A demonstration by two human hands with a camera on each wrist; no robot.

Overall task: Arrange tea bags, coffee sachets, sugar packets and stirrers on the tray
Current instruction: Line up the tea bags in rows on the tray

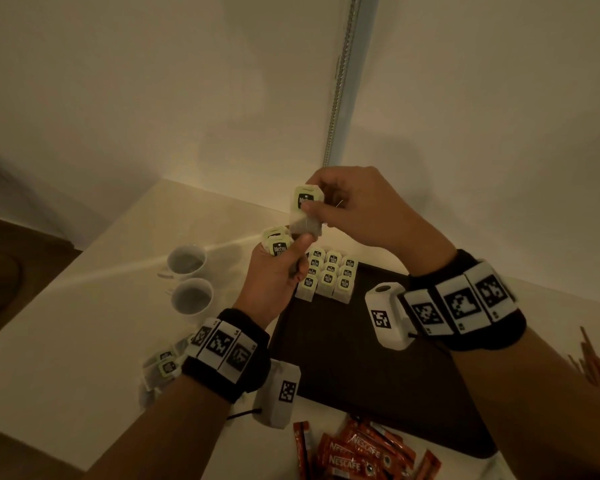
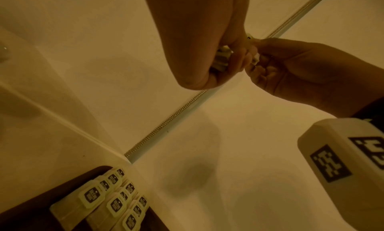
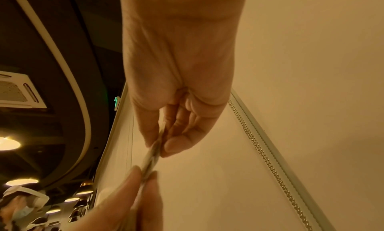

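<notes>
My right hand (image 1: 321,202) pinches one pale green tea bag (image 1: 307,207) by its tag, above the far left corner of the dark tray (image 1: 361,375). My left hand (image 1: 288,252) grips a small bunch of tea bags (image 1: 277,241), and its thumb touches the lower end of the pinched one. In the right wrist view the tea bag (image 3: 152,157) sits edge-on between my right hand's thumb and forefinger (image 3: 161,144). Several tea bags (image 1: 329,275) lie in neat rows in the tray's far left corner; the left wrist view also catches these rows (image 2: 116,200).
Two white cups (image 1: 187,261) stand left of the tray. Loose tea bags (image 1: 163,365) lie by my left wrist. Red coffee sachets (image 1: 357,455) are piled at the tray's near edge. Stirrers (image 1: 596,365) lie to the right. Walls meet close behind the table.
</notes>
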